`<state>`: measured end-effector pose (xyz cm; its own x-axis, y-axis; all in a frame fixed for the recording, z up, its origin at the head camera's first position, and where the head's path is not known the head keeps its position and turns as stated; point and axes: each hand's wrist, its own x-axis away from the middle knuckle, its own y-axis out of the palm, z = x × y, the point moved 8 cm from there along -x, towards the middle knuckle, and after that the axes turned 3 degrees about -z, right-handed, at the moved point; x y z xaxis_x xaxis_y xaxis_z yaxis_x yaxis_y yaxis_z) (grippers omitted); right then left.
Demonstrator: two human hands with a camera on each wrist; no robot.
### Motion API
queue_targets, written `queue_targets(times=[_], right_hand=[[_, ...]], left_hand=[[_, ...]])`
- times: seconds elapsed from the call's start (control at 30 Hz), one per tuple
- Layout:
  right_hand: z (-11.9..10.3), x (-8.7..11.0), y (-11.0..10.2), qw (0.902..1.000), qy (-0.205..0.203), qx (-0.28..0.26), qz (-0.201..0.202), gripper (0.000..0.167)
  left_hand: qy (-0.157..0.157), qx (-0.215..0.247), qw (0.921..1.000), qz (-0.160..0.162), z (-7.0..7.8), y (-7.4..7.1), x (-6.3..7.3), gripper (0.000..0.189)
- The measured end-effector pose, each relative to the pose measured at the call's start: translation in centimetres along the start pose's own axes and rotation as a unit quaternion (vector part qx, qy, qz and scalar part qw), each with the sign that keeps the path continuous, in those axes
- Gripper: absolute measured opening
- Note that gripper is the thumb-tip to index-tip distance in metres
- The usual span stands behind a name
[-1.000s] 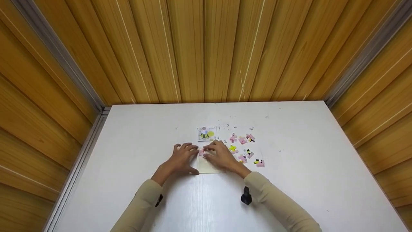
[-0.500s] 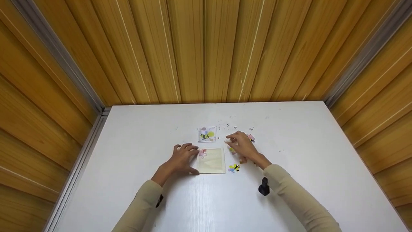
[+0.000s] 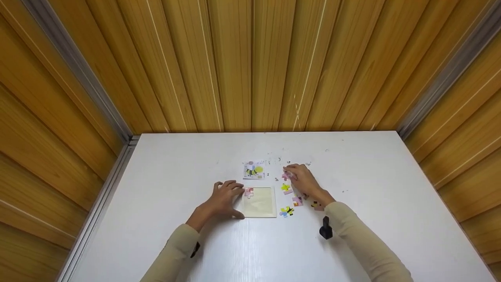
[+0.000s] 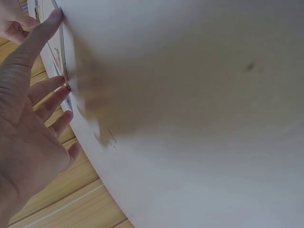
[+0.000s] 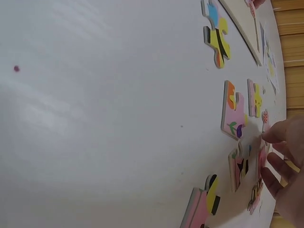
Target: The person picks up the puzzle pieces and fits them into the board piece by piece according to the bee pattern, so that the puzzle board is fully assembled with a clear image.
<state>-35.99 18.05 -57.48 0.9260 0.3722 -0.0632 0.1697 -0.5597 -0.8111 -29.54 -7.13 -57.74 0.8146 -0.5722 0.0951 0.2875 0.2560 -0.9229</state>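
My left hand [image 3: 224, 197] lies along the left side of a shallow wooden puzzle tray [image 3: 260, 205], its fingertips at the upper edge and the thumb at the lower corner. In the left wrist view those fingers [image 4: 50, 100] look nearly straight. One pink jigsaw piece [image 3: 249, 192] sits in the tray's upper left corner. To the right, my right hand [image 3: 307, 182] is over the loose pieces, its fingertips at a pink jigsaw piece [image 3: 287, 176]. I cannot tell whether they pinch it. In the right wrist view a fingertip [image 5: 267, 137] meets the strawberry-printed piece [image 5: 265, 118].
A bee picture card [image 3: 254, 170] lies beyond the tray. Several loose pieces lie right of it, including a blue, yellow and black one [image 3: 287, 212], a yellow and pink one [image 3: 286, 188] and a pink one [image 3: 297, 201]. Wood-patterned walls [image 3: 250, 66] enclose the white table [image 3: 188, 156].
My right hand has left the piece in the tray's corner and moved right to the loose pieces. My left hand keeps its place. The head view has tilted up slightly.
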Motion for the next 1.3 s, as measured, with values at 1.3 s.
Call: queue_targets(times=[1.3], right_hand=[[-0.60,-0.21,0.56,0.9948,-0.009,0.101,0.002,0.031]], left_hand=[[-0.014,-0.003,0.9996,-0.023,0.01,0.23,-0.09,0.091]])
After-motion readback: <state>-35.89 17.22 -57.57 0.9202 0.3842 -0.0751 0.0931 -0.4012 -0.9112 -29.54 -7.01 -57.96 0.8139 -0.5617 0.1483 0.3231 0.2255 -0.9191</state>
